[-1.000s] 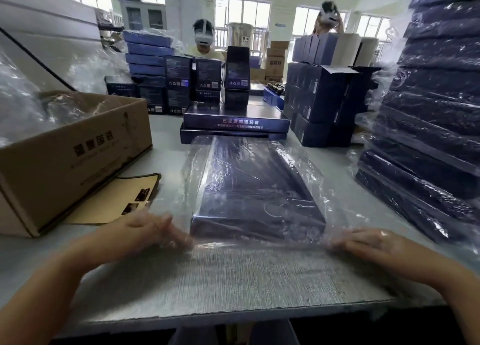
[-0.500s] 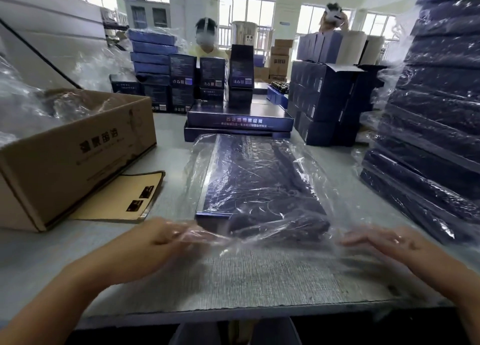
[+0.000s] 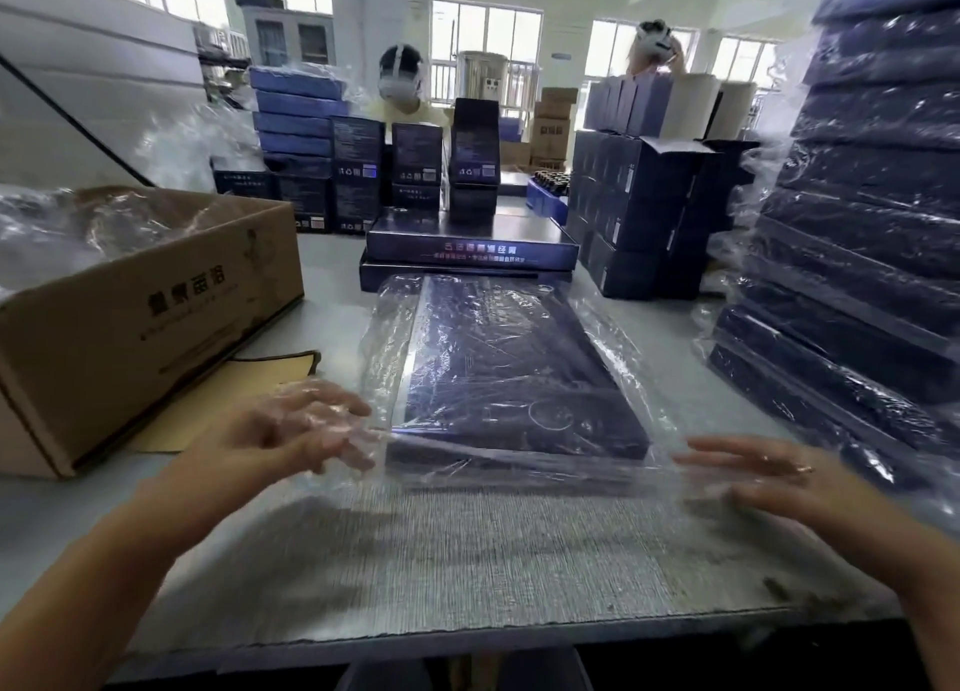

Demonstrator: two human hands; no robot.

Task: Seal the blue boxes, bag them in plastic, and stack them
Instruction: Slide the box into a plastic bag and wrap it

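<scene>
A flat blue box [image 3: 514,378] lies at the middle of the grey counter [image 3: 467,560], enclosed in a clear plastic bag [image 3: 390,326] whose loose mouth is spread toward 6 o'clock. With the box taken as the centre of the dial, the left hand [image 3: 306,430] is seen at 8 o'clock by the box's near corner; its fingers are spread and nearly straight, draped in the bag's film, and nothing is gripped. The right hand [image 3: 753,474] is held at 4 o'clock, fingers stretched out flat over the bag's loose flap; it is relaxed, with no curl around the film, though the edge is blurred.

At 12 o'clock, two more flat blue boxes [image 3: 470,253] are stacked just beyond the bag. At 1 o'clock a block of upright dark boxes [image 3: 639,212] is set. At 3 o'clock a tall stack of bagged blue boxes [image 3: 857,253] is piled. At 9 o'clock an open cardboard carton [image 3: 140,316] filled with clear film is placed, and a brown card sheet [image 3: 249,394] is tucked beside it. Far off at 12 o'clock, two people in headsets [image 3: 400,87] are seated behind further box piles.
</scene>
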